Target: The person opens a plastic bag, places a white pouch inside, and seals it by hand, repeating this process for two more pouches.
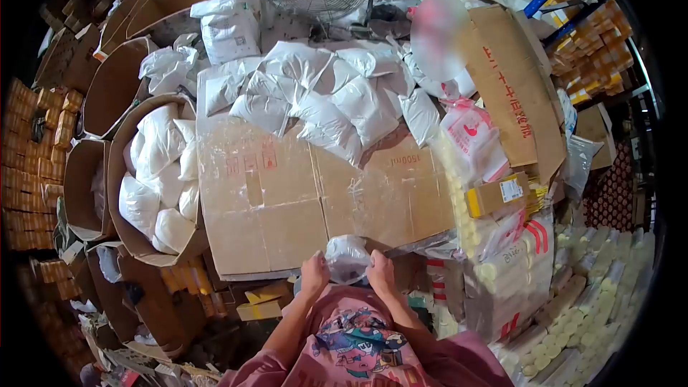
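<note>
Wide brown cardboard sheet is bearing plump white plastic packets.
At its near edge, a translucent plastic bag is being pinched by left hand and right hand, seemingly being spread; next move is probably needing even grip.

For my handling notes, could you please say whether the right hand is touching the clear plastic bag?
Touching: the head view shows the right hand gripping the clear plastic bag at its edge.

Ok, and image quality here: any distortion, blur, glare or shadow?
Head view: fisheye bowing and black corners; a heavily blurred patch at upper right; sheen on the clear bag; shadow on the cardboard below the white bags.
</note>
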